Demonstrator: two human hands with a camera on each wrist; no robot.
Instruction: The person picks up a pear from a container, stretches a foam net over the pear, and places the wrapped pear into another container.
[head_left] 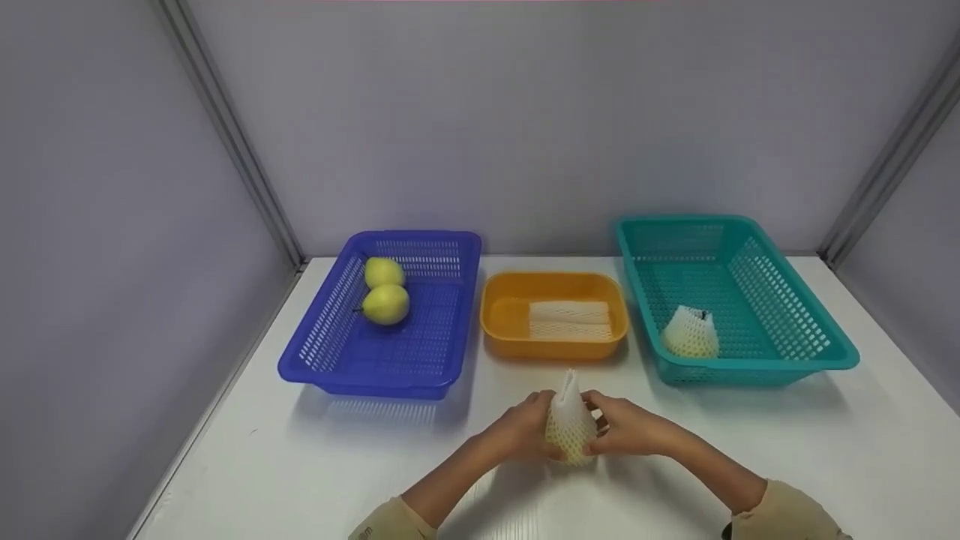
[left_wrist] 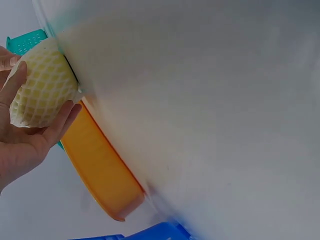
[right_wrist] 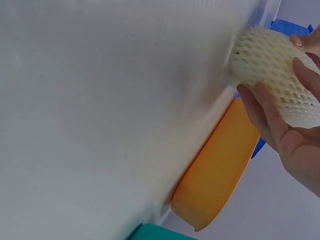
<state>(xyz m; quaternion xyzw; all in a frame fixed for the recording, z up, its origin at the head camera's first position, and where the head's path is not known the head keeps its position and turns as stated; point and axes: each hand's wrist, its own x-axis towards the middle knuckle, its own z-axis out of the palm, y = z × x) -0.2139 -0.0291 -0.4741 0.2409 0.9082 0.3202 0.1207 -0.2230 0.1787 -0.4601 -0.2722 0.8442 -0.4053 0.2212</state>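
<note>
My left hand [head_left: 523, 429] and right hand [head_left: 628, 426], fingers curled, grip opposite sides of a pear [head_left: 574, 441] in stretchy white foam net [head_left: 570, 409], tapering upward over the smooth bench [head_left: 247, 480]. Beyond, a perforated blue basket [head_left: 431, 330] holds two bare pears [head_left: 385, 304]; a teal basket [head_left: 739, 300], one netted fruit [head_left: 691, 335]; an orange tub [head_left: 555, 349], flat mesh sleeves [head_left: 570, 331].

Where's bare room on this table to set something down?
The white table is bare in front of the blue basket, left of the left hand, and in front of the teal basket, right of the right hand. The middle is crowded: the orange tub nearly fills the gap between baskets, and both hands hold a foam-netted pear before it.
</note>
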